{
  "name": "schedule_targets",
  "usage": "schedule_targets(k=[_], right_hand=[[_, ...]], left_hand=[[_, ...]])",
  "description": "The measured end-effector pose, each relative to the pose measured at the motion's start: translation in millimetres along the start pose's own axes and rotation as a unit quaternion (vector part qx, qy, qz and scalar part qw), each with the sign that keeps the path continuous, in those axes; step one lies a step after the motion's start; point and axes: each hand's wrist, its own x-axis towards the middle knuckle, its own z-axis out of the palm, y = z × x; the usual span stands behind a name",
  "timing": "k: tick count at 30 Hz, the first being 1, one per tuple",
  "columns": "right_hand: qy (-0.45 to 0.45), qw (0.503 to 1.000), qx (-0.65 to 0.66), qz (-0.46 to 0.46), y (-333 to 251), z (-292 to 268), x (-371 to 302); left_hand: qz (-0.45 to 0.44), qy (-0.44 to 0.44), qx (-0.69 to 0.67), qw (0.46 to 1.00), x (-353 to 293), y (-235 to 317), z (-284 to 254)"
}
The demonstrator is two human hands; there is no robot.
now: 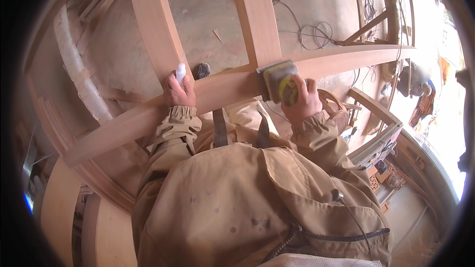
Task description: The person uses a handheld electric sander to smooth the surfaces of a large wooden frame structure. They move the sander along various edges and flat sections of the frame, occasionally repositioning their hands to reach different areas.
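Observation:
A long pale wooden beam (217,90) runs across in front of me, with two planks, a left one (154,17) and a right one (256,17), meeting it from the far side. My left hand (179,92) is closed around a small white plastic bottle (181,72), its narrow tip pointing away from me, where the left plank meets the beam. In my right hand (303,101) is a palm sander (275,80) with a dark pad and a yellow-green ring. The sander rests at the joint of the right plank and the beam.
Cables (316,34) lie coiled on the dusty floor (208,5) beyond the beam. Stacked boards (113,230) stand at the lower left. A wooden frame post (392,10) rises at the far right, and a cluttered bench (378,143) is at my right.

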Motion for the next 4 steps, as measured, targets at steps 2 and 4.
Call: schedule_targets(k=[2, 4], right_hand=[[0.010, 1.000, -0.023, -0.015, -24.6, -1.0, 35.7], [0.015, 0.999, -0.017, -0.031, -53.9, -7.7, 82.6]], left_hand=[[0.001, 0.002, -0.012, 1.000, 0.1, 0.5, 1.4], [-0.012, -0.006, -0.016, 1.000, 0.0, -2.2, 0.0]])
